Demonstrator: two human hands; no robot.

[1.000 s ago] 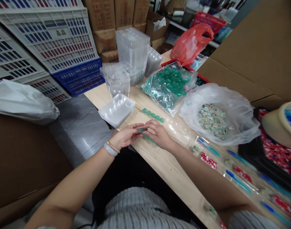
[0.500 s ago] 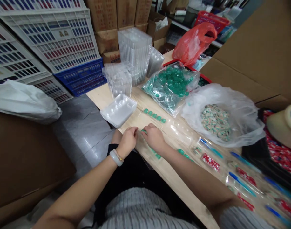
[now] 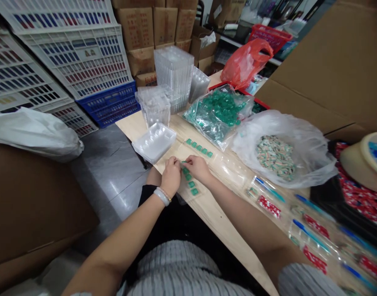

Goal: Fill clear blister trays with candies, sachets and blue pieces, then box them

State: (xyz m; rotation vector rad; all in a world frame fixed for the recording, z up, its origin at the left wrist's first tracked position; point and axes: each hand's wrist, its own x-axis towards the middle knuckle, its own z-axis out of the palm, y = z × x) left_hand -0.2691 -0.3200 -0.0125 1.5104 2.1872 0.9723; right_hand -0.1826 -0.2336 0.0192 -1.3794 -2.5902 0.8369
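Observation:
Several green square pieces, the lowest one clearest, lie in a line on the wooden table in a clear tray near its front edge. At the top of this line, my right hand pinches a green piece. My left hand is closed at the line's left side, fingertips nearly meeting the right ones; what they hold is hidden. Another clear tray with a row of green pieces lies just beyond. Behind that is a clear bag of green pieces.
An empty white tray and stacked clear trays stand at the left. A white bag of wrapped pieces lies right of centre. Packs with blue sticks and red pieces line the right side. Crates stand back left.
Both hands have come to the upper end of the near line, uncovering more of its green pieces. The green pieces seen beside my right forearm no longer show there. The view has shifted slightly.

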